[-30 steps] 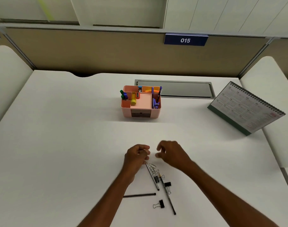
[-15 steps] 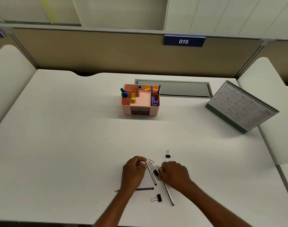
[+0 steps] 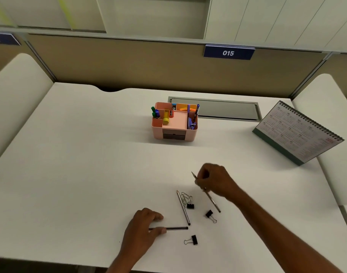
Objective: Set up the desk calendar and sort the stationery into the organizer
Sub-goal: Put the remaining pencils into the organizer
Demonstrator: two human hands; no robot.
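Observation:
My right hand [image 3: 215, 179] pinches a dark pencil [image 3: 212, 199] and holds it tilted just above the desk. My left hand [image 3: 143, 226] grips one end of a second dark pencil [image 3: 176, 228] that lies flat. A third pencil [image 3: 183, 207] lies between them beside a bunch of paper clips [image 3: 186, 197]. Three black binder clips [image 3: 190, 205] [image 3: 210, 214] [image 3: 193, 239] are scattered nearby. The pink organizer [image 3: 174, 134] stands further back with markers, a glue stick and pens in its compartments. The desk calendar [image 3: 298, 133] stands upright at the right.
A grey cable hatch [image 3: 223, 110] is set into the white desk [image 3: 70, 174] behind the organizer. A tan partition with a sign reading 015 [image 3: 228, 53] closes the back. Padded dividers flank both sides.
My right hand has lifted a pencil off the desk and moved up and right. My left hand has dropped toward the near edge onto the flat pencil. The view has shifted slightly.

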